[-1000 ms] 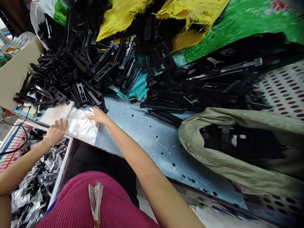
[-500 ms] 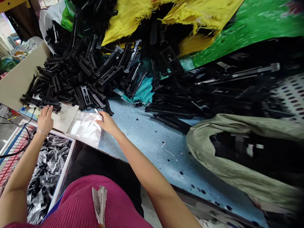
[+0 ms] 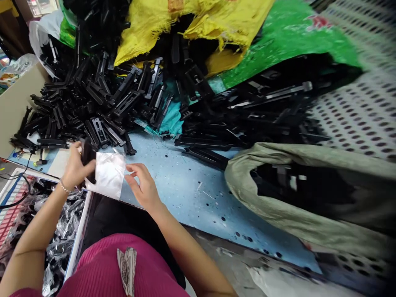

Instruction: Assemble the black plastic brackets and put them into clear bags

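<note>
My left hand (image 3: 76, 168) is wrapped round a long black plastic part (image 3: 89, 159), holding it upright at the left edge of a stack of clear plastic bags (image 3: 109, 175). The part is slightly blurred and its exact kind is unclear. At the right edge of the bags is my right hand (image 3: 144, 187), its thumb and fingers apart with nothing seen between them. The bags lie flat on the blue tabletop (image 3: 161, 165). Just beyond, a large heap of similar black parts (image 3: 77, 99) spreads over the table.
Below left stands a crate (image 3: 88, 210) of bagged black parts. A green sack (image 3: 309, 41) and a yellow sack (image 3: 148, 29) spill more parts at the back. An olive cloth sack (image 3: 241, 177) lies to the right. A black cable (image 3: 21, 177) hangs at the left.
My left hand has picked up a black part and carried it right, to the bags. My right hand has moved off the bags' corner, and its fingers have opened. The view has shifted right.
</note>
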`<action>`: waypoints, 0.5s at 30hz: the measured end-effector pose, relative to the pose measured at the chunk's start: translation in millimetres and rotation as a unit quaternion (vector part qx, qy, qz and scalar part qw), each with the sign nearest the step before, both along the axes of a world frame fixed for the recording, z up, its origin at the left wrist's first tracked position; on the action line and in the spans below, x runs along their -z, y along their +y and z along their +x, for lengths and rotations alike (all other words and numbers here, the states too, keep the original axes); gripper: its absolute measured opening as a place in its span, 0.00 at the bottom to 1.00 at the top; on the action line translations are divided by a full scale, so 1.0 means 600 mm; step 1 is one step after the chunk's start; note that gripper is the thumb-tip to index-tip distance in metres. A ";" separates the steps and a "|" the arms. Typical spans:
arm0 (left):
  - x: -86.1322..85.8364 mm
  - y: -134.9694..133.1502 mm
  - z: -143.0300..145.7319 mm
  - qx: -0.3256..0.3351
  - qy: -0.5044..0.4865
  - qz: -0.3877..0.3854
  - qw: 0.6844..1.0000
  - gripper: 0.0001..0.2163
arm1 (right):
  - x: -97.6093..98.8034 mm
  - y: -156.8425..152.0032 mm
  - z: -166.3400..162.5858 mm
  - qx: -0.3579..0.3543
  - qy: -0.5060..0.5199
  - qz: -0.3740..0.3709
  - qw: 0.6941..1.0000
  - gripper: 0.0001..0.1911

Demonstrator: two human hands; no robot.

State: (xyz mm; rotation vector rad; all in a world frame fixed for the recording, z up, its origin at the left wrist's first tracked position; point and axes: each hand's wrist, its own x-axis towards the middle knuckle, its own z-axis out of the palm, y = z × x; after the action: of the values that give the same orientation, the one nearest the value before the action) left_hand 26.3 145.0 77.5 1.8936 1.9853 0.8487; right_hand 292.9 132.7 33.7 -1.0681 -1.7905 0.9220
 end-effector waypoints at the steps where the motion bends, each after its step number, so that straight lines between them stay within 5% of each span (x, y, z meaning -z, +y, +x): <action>1: 0.003 -0.009 0.042 0.051 -0.044 -0.016 0.998 0.35 | -0.010 0.003 -0.002 0.004 -0.007 0.007 1.000 0.18; 3: 0.011 -0.026 0.112 0.133 -0.117 -0.061 0.982 0.33 | -0.022 0.014 0.001 0.020 -0.048 0.027 0.998 0.20; 6: 0.024 -0.040 0.177 0.171 -0.214 -0.130 0.953 0.25 | -0.020 0.032 0.026 0.026 -0.138 0.074 0.987 0.22; 10: 0.032 -0.038 0.224 0.146 -0.280 -0.161 0.935 0.21 | 0.000 0.045 0.064 0.054 -0.176 0.110 0.977 0.26; 15: 0.047 0.001 0.260 0.075 -0.297 -0.142 0.941 0.21 | 0.017 0.017 0.078 0.043 -0.112 -0.019 0.993 0.28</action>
State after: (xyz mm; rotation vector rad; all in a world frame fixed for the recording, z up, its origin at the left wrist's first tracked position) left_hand 182.2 145.5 49.5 1.3889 1.4799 0.8986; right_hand 339.5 143.0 23.7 -1.3051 -1.8975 0.8127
